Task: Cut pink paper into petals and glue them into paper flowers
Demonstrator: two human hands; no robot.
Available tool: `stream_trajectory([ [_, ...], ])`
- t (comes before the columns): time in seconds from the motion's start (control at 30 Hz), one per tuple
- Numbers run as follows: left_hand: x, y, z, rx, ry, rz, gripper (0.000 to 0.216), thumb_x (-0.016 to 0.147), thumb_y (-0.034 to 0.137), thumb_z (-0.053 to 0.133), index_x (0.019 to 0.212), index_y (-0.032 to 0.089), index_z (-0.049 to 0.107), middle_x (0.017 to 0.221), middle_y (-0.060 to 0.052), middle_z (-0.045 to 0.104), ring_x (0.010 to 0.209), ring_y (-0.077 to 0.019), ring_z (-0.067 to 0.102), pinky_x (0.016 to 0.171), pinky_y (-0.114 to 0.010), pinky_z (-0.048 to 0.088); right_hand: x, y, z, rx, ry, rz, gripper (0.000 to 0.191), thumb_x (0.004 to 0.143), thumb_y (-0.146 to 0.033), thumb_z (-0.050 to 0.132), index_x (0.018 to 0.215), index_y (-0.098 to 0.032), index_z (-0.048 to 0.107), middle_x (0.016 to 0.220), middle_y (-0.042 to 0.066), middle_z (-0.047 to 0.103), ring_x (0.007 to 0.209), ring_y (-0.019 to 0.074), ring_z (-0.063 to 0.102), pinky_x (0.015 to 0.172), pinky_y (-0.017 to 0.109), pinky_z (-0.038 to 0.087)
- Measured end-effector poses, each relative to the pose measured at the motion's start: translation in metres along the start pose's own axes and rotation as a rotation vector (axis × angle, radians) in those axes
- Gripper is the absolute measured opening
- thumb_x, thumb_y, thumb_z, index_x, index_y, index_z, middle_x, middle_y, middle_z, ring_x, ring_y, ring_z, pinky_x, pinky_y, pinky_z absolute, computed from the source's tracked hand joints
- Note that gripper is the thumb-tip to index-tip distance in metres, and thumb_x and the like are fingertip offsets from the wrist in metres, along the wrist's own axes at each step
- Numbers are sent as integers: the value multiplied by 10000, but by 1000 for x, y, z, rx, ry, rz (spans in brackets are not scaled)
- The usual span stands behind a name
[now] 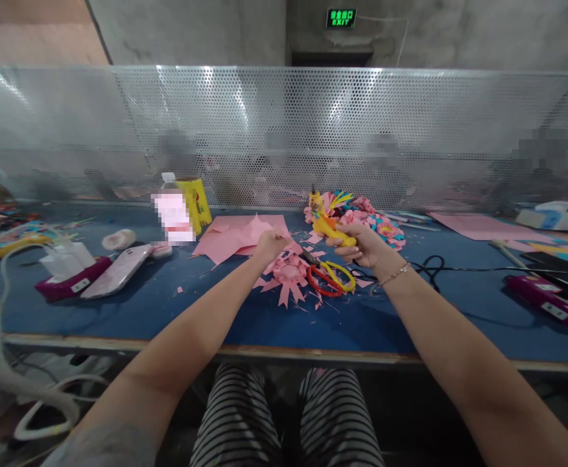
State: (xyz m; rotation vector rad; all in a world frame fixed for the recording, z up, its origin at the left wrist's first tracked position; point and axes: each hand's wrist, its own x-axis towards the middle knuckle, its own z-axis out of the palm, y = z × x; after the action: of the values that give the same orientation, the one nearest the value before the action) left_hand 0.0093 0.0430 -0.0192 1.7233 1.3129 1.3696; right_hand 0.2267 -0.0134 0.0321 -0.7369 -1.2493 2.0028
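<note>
We gripped the yellow glue gun [330,227] in our right hand [362,245], nozzle up, clear of paper. Our left hand [270,245] pinched pink paper [238,237] at 12 o'clock from the pink paper flower [290,271]; scissors [330,277] lay at its 3 o'clock.

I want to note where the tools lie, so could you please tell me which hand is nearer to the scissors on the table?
Right. The right hand, gripping a yellow glue gun, hovers just above and right of the scissors. The left hand is farther off to their left, over the pink paper flower.
</note>
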Motion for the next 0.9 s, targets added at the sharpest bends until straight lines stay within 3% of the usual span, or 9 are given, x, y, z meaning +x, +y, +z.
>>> stream_trajectory([
  [0.1,-1,5,0,170,85,145,180,567,221,620,442,156,508,612,-20,571,731,-176,559,657,-269,416,0,1,3,-61,63,-37,138,793,-246,397,867,-144,451,560,-46,396,320,8,236,258,105,173],
  [0.2,-4,14,-1,295,90,285,96,607,205,591,524,158,579,818,-67,633,851,-195,566,769,-292,419,7,7,11,-236,303,-160,73,787,-235,423,801,-164,432,555,-38,434,332,34,361,279,135,242],
  [0.27,-8,18,-2,346,41,323,138,660,259,564,575,159,606,766,-63,638,786,-188,577,740,-299,429,14,12,16,-348,481,-212,50,790,-221,428,778,-177,407,542,-42,448,339,53,412,297,157,290],
  [0.37,-16,21,-1,325,6,309,180,691,304,553,609,160,624,663,-38,627,667,-165,571,642,-283,440,24,18,19,-503,638,-259,60,799,-204,431,776,-191,377,552,-59,457,334,55,434,307,171,322],
  [0.47,-23,26,0,236,-19,387,135,689,261,571,641,169,657,782,-44,661,780,-163,586,683,-265,451,31,21,16,-607,723,-294,69,805,-194,431,812,-198,363,572,-74,450,332,54,439,306,178,347],
  [0.57,-26,29,4,106,3,411,117,691,238,587,711,191,692,923,-54,664,906,-168,578,752,-269,457,35,22,13,-646,752,-332,105,793,-181,451,839,-203,360,546,-83,436,330,57,435,294,177,349],
  [0.73,-25,23,14,-245,23,262,168,676,259,610,810,218,702,1023,-48,649,978,-188,566,821,-309,453,38,24,7,-571,653,-381,159,751,-170,527,794,-212,379,509,-76,447,332,65,444,284,182,347],
  [0.9,-21,16,20,-510,2,119,256,635,331,642,839,183,692,1019,-52,650,941,-179,571,794,-303,462,42,26,-1,-491,509,-376,247,723,-172,580,859,-227,381,516,-85,440,333,52,428,279,164,324],
])
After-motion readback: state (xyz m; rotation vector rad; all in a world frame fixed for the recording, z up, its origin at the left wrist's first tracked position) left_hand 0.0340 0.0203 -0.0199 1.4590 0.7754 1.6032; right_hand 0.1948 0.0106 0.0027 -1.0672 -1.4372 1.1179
